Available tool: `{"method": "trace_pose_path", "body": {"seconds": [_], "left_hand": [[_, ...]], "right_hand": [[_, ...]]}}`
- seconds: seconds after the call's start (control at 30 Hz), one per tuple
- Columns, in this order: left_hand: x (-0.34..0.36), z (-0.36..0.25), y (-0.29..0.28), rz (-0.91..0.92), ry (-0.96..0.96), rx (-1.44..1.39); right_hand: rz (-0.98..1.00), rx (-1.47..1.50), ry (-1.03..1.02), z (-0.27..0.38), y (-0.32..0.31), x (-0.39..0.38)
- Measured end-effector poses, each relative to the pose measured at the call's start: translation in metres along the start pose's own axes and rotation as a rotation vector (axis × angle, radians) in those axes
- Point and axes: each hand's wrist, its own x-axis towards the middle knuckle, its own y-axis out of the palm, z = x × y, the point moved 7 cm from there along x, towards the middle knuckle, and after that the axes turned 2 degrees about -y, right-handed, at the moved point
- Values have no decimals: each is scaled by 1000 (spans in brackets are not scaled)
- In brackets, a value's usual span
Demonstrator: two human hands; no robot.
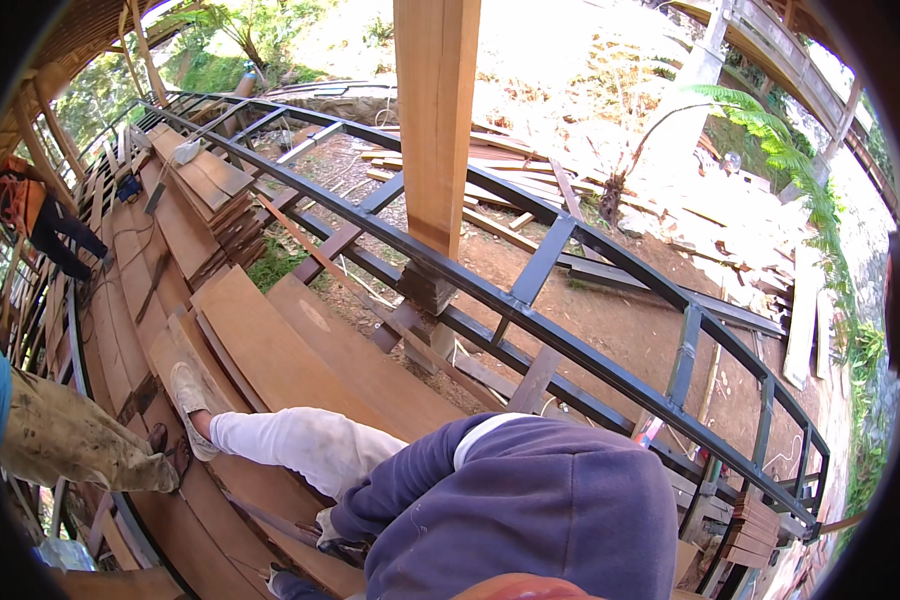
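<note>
Near the bottom, one gloved hand [332, 530] seems clamped on a long board [300, 370] running far-left; the other hand is hidden.

We're up on a curved deck of wooden planks [270, 350] with a black steel frame [570, 340] running along its edge, open to the bare dirt ground [610, 320] below. A thick timber post [436, 110] rises right through the frame. Stacked boards [215, 190] sit further along the deck, loose lumber [730, 230] lies scattered down on the ground, ferns [780, 140] at the right, bright daylight everywhere.
</note>
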Motion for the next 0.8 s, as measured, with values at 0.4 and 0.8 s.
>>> {"method": "trace_pose_path", "body": {"seconds": [0.4, 0.8], "left_hand": [[13, 39, -37, 8, -48, -131], [-3, -19, -138, -225, 163, -586]], "right_hand": [[57, 52, 82, -2, 1, -12], [96, -302, -131, 32, -3, 26]]}}
